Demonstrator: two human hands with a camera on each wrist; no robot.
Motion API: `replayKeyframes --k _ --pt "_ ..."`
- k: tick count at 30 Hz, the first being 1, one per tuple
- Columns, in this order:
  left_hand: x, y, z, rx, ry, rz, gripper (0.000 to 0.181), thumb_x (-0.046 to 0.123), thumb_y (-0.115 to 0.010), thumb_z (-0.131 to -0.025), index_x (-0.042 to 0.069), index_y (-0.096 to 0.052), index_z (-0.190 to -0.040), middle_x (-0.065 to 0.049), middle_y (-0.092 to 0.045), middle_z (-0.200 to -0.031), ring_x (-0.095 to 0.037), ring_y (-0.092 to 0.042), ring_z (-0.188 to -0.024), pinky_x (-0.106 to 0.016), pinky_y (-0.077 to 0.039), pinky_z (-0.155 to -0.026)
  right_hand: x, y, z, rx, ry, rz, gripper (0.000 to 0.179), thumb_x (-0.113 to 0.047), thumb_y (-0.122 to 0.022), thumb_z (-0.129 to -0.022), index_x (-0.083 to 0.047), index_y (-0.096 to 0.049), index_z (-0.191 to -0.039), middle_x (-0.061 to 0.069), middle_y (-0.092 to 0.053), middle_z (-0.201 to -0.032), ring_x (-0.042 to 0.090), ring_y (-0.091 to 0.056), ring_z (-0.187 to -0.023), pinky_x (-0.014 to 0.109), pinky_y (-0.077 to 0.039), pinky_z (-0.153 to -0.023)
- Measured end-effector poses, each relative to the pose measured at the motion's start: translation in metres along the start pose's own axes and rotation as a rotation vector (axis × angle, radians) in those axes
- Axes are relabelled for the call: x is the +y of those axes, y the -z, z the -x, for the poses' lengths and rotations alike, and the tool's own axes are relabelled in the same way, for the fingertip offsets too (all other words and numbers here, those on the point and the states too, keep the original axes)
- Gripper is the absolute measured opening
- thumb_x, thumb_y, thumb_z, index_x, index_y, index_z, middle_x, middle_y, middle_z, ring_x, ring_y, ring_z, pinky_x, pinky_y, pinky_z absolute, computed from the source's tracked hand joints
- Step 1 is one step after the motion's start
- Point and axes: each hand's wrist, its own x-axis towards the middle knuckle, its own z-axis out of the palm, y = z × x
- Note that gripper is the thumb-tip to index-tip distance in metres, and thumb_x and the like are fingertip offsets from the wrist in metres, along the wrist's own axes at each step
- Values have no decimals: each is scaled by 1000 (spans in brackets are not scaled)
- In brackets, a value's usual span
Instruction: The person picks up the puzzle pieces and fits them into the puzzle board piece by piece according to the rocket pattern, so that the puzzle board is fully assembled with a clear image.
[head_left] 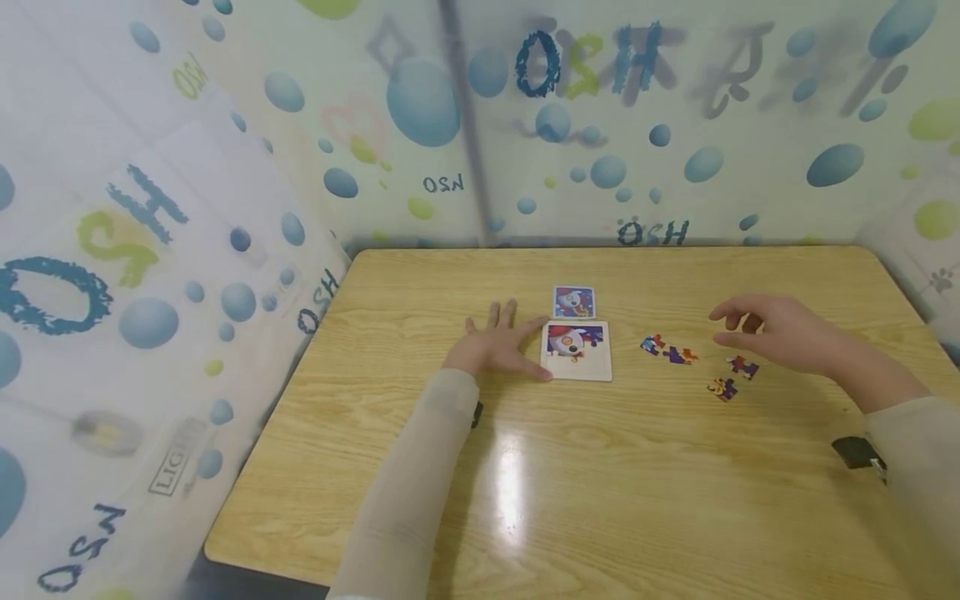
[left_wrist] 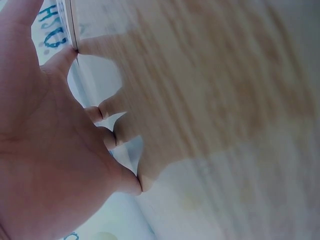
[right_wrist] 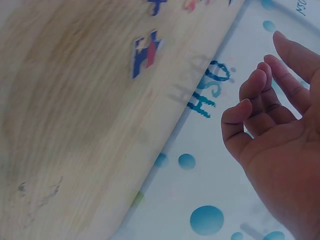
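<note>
My left hand (head_left: 498,343) is spread out on the table, its thumb and index finger touching the left side of a square puzzle board (head_left: 592,367). The board's upper part carries joined pieces of a cartoon face; its lower right is bare white. Just behind it lies a small picture card (head_left: 574,302). In the left wrist view the fingertips press on the wood beside the board's edge (left_wrist: 71,25). My right hand (head_left: 783,333) hovers over the table's right part, fingers loosely bent and holding nothing. Loose puzzle pieces (head_left: 679,356) lie left of it, with others (head_left: 722,389) nearer me.
The wooden table (head_left: 600,483) has its back edge close to a wall (head_left: 675,183) printed with bubbles and letters. A similar wall (head_left: 150,375) stands along the left side. Dark wrist devices (head_left: 857,452) show below the sleeves.
</note>
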Motion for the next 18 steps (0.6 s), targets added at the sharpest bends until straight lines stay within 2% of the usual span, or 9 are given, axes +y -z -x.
replayKeyframes --k 6,13,18 --pt "-2 -2 0 7 -10 -1 113 83 -74 -77 55 -11 -167 -10 23 -179 -42 24 -164 -79 16 -123 13 -6 10 0 -23 -14 42 -25 -74 -102 0 -67 -135 8 -69 -112 -2 -61 -84 25 -50 -62" --pt "-2 -2 0 5 -8 -8 112 84 -73 -78 55 -10 -167 -9 24 -178 -41 24 -164 -80 16 -122 25 -13 16 16 -45 -15 40 -27 -74 -102 -1 -68 -132 10 -70 -112 4 -63 -87 25 -52 -64" --pt "-2 -1 0 8 -8 -9 112 83 -73 -79 54 -10 -167 -10 24 -179 -42 24 -164 -80 15 -123 38 -19 21 19 -56 -24 37 -27 -76 -100 0 -70 -125 7 -67 -107 -2 -59 -83 24 -50 -61"
